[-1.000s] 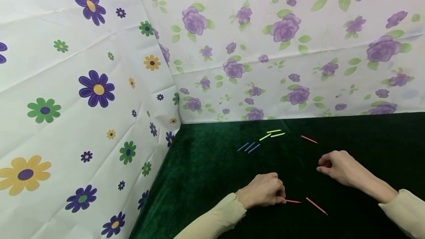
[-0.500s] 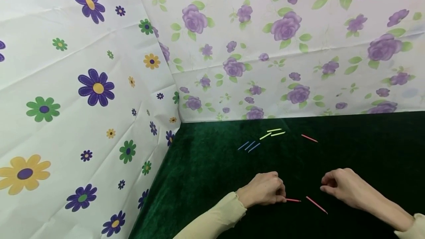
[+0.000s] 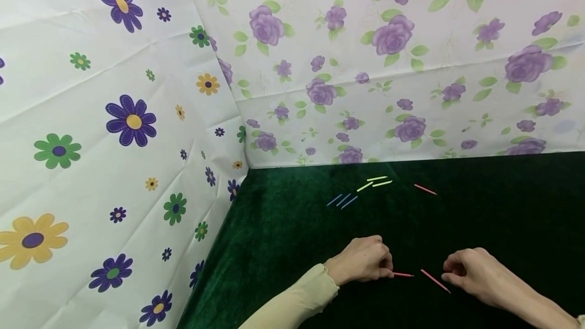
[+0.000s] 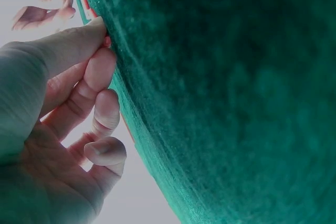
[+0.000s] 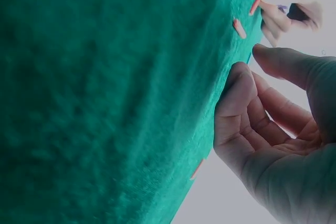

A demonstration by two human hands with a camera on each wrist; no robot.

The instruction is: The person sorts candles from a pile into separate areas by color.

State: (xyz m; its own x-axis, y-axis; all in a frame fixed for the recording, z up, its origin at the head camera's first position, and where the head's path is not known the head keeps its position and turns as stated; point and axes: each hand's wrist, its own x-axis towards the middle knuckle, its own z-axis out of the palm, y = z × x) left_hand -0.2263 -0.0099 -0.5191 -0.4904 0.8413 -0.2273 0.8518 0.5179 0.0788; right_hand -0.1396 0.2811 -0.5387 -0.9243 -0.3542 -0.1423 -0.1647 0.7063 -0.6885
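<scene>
My left hand [image 3: 365,259] pinches one end of a thin red stick [image 3: 403,274] between thumb and forefinger, low over the dark green cloth. The stick's free end points right, towards a second red stick [image 3: 435,282] lying slantwise on the cloth. Just right of that second stick is my right hand [image 3: 477,273], its fingers loosely bent and thumb and forefinger apart. Nothing shows between those fingertips in the right wrist view, where the slanted red stick [image 5: 239,28] lies beyond them.
Farther back lie another red stick [image 3: 425,189], several yellow sticks [image 3: 382,184] and several blue sticks [image 3: 344,200]. The green cloth [image 3: 274,217] meets a white sheet with daisies [image 3: 91,176] on the left and a rose-patterned sheet [image 3: 343,116] behind.
My right hand has moved down and slightly right, ending beside the slanted red stick. The left hand stays put with its red stick.
</scene>
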